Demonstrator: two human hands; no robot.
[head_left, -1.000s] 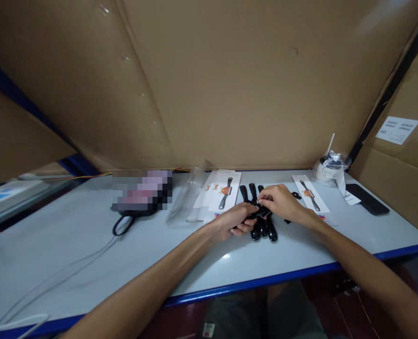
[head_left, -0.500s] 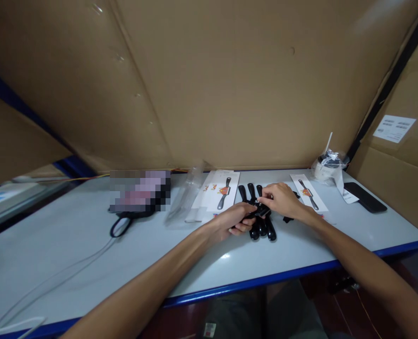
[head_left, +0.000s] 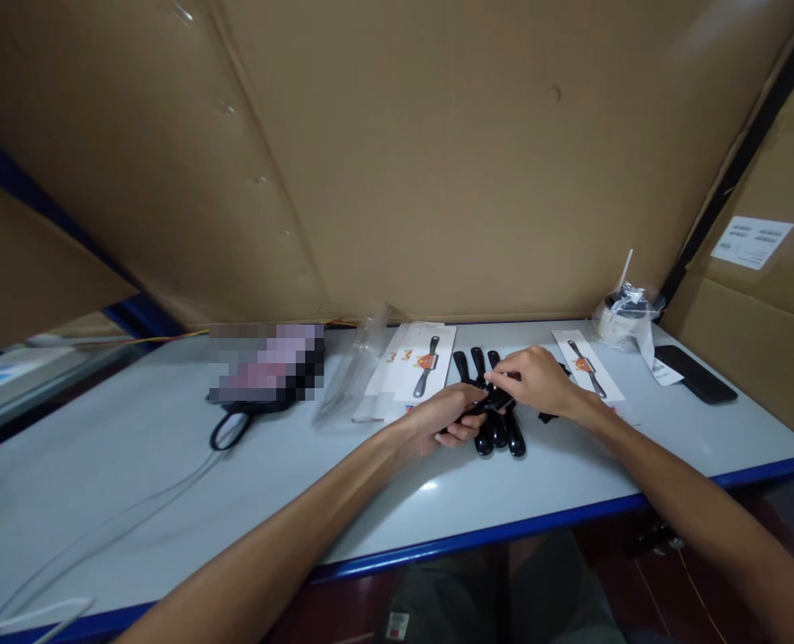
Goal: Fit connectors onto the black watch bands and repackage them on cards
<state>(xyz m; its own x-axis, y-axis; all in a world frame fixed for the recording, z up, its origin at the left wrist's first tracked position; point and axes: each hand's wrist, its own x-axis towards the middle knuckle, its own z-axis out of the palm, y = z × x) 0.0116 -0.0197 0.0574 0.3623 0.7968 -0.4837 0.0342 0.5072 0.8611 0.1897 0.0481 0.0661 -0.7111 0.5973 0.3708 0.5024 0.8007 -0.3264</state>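
Observation:
My left hand (head_left: pixel 456 414) is closed around one handle of a black spokeshave (head_left: pixel 501 399), held just above the table. The fingers of my right hand (head_left: pixel 536 379) are pinched together at the middle part of the same spokeshave; the small part under their tips is too hidden to make out. Beneath both hands, several more black spokeshaves (head_left: pixel 516 440) lie side by side, handles toward and away from me, their middles mostly covered. Small black pieces (head_left: pixel 547 417) lie partly behind my right wrist.
Printed white packages (head_left: pixel 430 371) and a clear plastic bag (head_left: pixel 350 385) lie left of the hands. Another printed package (head_left: pixel 586 365) is at right, near a wrapped cup (head_left: pixel 623 317) and a black phone-like slab (head_left: pixel 696 374). A pixelated dark object (head_left: pixel 269 367) sits farther left. Cardboard (head_left: pixel 437 161) stands behind.
My right fingers have shifted slightly on the middle of the spokeshave, whose middle part looks tilted a little differently. My left hand keeps its grip in the same place.

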